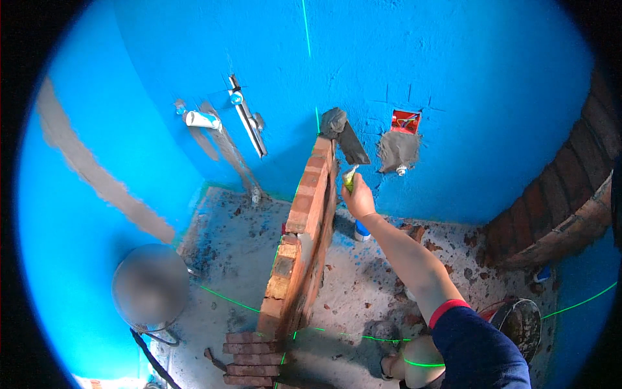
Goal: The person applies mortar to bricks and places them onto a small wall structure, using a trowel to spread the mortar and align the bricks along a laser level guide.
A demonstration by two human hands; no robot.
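Note:
My right hand [359, 198] reaches forward, closed round the yellow-green handle of a trowel [354, 145]. The trowel's flat grey blade lies close to the blue wall, at the far end of a low brick wall [304, 206]. A lump of grey mortar [334, 122] sits at the blade's upper end, above the last brick and against the blue wall. My left hand is out of the picture.
A red electrical box [405, 122] with wires is set into the blue wall [466, 71]. A white pipe [202, 120] sticks out at left. Stacked bricks [251, 360] stand near the low wall's close end. A dirty bucket [518, 324] stands right, below a curved brick structure [551, 201]. Green laser lines cross the floor.

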